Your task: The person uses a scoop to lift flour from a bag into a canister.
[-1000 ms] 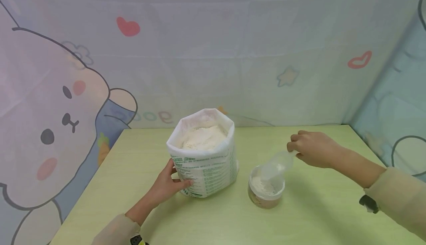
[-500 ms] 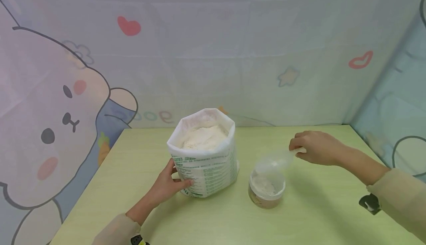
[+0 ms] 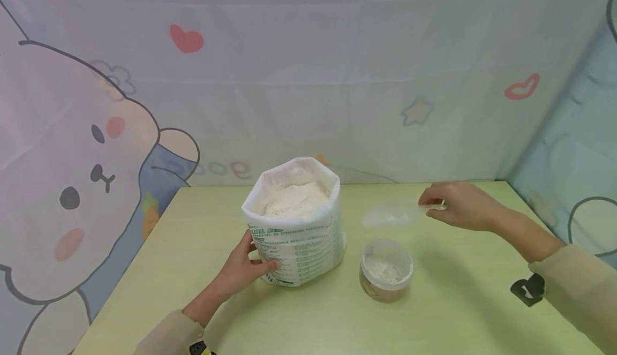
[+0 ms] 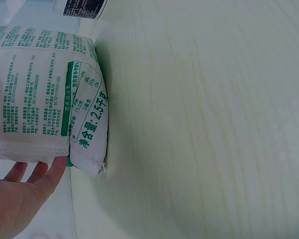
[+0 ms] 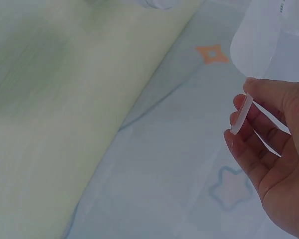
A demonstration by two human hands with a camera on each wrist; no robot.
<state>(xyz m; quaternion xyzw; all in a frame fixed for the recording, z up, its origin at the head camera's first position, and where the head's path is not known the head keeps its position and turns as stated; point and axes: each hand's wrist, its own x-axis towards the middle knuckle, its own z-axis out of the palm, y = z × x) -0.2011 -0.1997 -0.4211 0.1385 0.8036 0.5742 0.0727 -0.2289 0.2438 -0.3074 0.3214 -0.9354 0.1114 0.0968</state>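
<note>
An open-topped white bag of flour (image 3: pixel 299 253) with green print stands on the table, filled with white flour (image 3: pixel 296 199). My left hand (image 3: pixel 241 269) grips its lower left side, thumb on the front; in the left wrist view the fingers (image 4: pixel 52 174) lie against the bag (image 4: pixel 35 94). My right hand (image 3: pixel 463 205) pinches the handle of a translucent plastic scoop (image 3: pixel 392 216), held level above and behind a round tub (image 3: pixel 385 289) with some flour inside. In the right wrist view the scoop (image 5: pixel 256 40) looks to hold no flour.
The pale green table (image 3: pixel 313 325) carries the bag and the tub. A printed cloth backdrop (image 3: pixel 308 103) rises behind the table's back edge, and a side cloth (image 3: pixel 578 157) hangs at the right. Part of the tub's label (image 4: pixel 83 7) shows in the left wrist view.
My right hand has lifted the scoop from the tub and turned it from tipped down to level. The left hand and the bag stay put.
</note>
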